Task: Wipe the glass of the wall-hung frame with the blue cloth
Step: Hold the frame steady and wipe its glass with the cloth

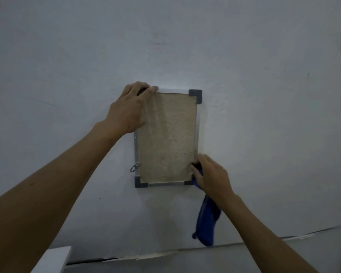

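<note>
Bare room: plain whitish wall [244,56] meeting grey floor [244,259].

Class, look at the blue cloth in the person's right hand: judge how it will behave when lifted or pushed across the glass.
The blue cloth is probably floppy: its free end hangs limp below the right hand. It looks light, since a loose grip carries it. Pushed over the frame, it would likely bunch or fold rather than slide flat.

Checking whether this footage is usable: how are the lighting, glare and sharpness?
Head view: dim, bluish light; the glass reflects the left hand faintly, no harsh glare; the hanging blue cloth below the right hand looks slightly blurred; wide-angle bending along the floor line.
</note>
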Demonstrator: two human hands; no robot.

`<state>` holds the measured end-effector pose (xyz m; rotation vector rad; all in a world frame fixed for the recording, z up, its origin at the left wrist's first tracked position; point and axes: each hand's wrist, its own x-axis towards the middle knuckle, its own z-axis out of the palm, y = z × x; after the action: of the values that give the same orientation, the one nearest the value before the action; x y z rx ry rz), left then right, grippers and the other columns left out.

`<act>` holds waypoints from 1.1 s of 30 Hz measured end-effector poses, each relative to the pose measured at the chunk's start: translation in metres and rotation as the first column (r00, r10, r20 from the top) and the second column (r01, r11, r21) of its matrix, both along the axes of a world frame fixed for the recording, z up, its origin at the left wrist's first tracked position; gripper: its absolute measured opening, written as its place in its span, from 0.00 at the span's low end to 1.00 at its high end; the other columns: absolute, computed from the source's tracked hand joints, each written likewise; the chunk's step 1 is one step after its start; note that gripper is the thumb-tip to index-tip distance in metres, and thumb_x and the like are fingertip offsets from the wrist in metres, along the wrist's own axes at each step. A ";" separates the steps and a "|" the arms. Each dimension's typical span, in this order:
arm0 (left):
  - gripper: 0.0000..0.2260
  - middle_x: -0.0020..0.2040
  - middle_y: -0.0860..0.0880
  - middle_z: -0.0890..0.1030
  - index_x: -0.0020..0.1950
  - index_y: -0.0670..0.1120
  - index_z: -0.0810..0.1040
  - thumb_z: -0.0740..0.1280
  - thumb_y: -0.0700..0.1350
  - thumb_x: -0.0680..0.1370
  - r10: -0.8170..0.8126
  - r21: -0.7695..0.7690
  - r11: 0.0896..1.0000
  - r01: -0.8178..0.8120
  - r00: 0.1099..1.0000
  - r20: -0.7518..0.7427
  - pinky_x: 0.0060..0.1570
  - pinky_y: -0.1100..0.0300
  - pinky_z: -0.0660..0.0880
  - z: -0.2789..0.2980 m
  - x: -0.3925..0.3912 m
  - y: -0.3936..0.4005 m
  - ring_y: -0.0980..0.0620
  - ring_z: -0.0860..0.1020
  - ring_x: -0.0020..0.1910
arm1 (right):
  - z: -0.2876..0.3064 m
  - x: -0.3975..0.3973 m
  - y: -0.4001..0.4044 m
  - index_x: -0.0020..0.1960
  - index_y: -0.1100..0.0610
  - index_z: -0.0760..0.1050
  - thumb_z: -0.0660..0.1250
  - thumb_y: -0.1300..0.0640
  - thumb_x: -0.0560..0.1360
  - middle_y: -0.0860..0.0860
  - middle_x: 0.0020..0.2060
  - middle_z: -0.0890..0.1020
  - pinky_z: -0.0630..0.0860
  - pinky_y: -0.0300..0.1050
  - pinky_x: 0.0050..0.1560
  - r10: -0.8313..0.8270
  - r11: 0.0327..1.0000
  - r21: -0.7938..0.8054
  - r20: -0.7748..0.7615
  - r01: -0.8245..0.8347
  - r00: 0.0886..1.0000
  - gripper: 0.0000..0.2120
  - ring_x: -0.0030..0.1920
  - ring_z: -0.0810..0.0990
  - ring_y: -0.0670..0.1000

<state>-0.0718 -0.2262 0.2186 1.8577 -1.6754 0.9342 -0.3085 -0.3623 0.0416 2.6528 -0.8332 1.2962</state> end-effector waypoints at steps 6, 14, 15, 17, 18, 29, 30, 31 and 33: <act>0.42 0.74 0.49 0.62 0.79 0.51 0.59 0.76 0.40 0.70 0.004 -0.005 1.000 -0.004 1.000 -0.008 0.55 0.44 0.79 0.000 0.000 -0.001 0.47 0.59 0.73 | -0.020 -0.003 0.005 0.51 0.56 0.71 0.64 0.54 0.81 0.49 0.47 0.78 0.77 0.47 0.34 0.093 0.992 -0.048 -0.335 -0.116 0.938 0.05 0.39 0.79 0.53; 0.42 0.73 0.49 0.62 0.78 0.51 0.60 0.77 0.40 0.69 -0.004 -0.003 1.000 0.004 1.000 -0.001 0.55 0.45 0.78 0.000 0.000 0.000 0.46 0.60 0.73 | 0.024 0.003 -0.007 0.50 0.53 0.75 0.67 0.54 0.80 0.47 0.42 0.77 0.73 0.45 0.24 -0.026 0.945 -0.327 -0.026 0.016 0.999 0.04 0.33 0.73 0.47; 0.42 0.73 0.49 0.62 0.78 0.51 0.60 0.77 0.40 0.69 -0.004 -0.005 1.000 0.004 1.000 0.000 0.55 0.45 0.78 0.000 0.000 0.000 0.46 0.60 0.73 | 0.012 0.001 -0.005 0.49 0.53 0.75 0.68 0.55 0.79 0.47 0.41 0.78 0.74 0.45 0.24 -0.018 0.948 -0.317 -0.070 -0.005 0.997 0.03 0.34 0.75 0.48; 0.42 0.73 0.49 0.62 0.78 0.51 0.60 0.77 0.40 0.69 0.000 -0.007 1.000 0.000 1.000 -0.001 0.56 0.44 0.78 0.000 0.001 0.000 0.47 0.60 0.73 | -0.014 -0.003 0.000 0.47 0.52 0.76 0.71 0.56 0.76 0.47 0.41 0.78 0.74 0.45 0.25 0.016 0.952 -0.296 -0.194 -0.074 0.981 0.04 0.35 0.76 0.48; 0.42 0.73 0.49 0.62 0.79 0.51 0.60 0.76 0.40 0.70 0.000 -0.003 1.000 0.000 1.000 -0.001 0.56 0.44 0.78 0.000 0.000 0.000 0.47 0.60 0.73 | -0.023 -0.006 0.000 0.46 0.52 0.75 0.71 0.57 0.76 0.46 0.41 0.78 0.74 0.45 0.25 0.037 0.956 -0.273 -0.255 -0.108 0.966 0.05 0.35 0.76 0.48; 0.42 0.73 0.49 0.62 0.79 0.52 0.59 0.76 0.40 0.70 -0.002 -0.007 1.000 0.002 1.000 -0.003 0.54 0.46 0.79 0.000 0.002 -0.001 0.47 0.60 0.73 | 0.002 0.018 0.001 0.51 0.57 0.75 0.67 0.62 0.79 0.51 0.45 0.77 0.78 0.49 0.37 0.177 0.969 -0.154 -0.097 -0.191 0.979 0.02 0.40 0.75 0.50; 0.42 0.73 0.50 0.62 0.79 0.52 0.59 0.76 0.40 0.70 0.000 -0.007 1.000 0.000 1.000 -0.004 0.54 0.46 0.79 0.000 0.002 -0.001 0.47 0.59 0.73 | -0.009 0.017 0.005 0.50 0.57 0.74 0.67 0.63 0.78 0.51 0.45 0.76 0.78 0.51 0.37 0.197 0.962 -0.143 -0.216 -0.231 0.956 0.03 0.39 0.74 0.50; 0.42 0.73 0.50 0.62 0.79 0.52 0.59 0.76 0.40 0.70 0.000 -0.006 1.000 0.000 1.000 -0.003 0.53 0.47 0.79 0.000 0.002 -0.001 0.47 0.59 0.73 | -0.016 0.016 0.007 0.50 0.56 0.74 0.66 0.64 0.78 0.50 0.46 0.76 0.79 0.52 0.37 0.204 0.957 -0.134 -0.314 -0.256 0.927 0.05 0.40 0.74 0.50; 0.42 0.74 0.49 0.62 0.79 0.52 0.59 0.76 0.40 0.70 -0.002 -0.008 1.000 0.002 1.000 0.000 0.53 0.47 0.79 0.000 0.003 -0.001 0.47 0.59 0.73 | -0.014 0.017 0.007 0.51 0.55 0.73 0.66 0.64 0.77 0.50 0.47 0.75 0.79 0.51 0.37 0.198 0.957 -0.130 -0.354 -0.258 0.914 0.06 0.40 0.73 0.50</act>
<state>-0.0693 -0.2271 0.2182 1.8508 -1.6702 0.9388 -0.2918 -0.3555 0.0276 2.7732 -0.3530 0.8577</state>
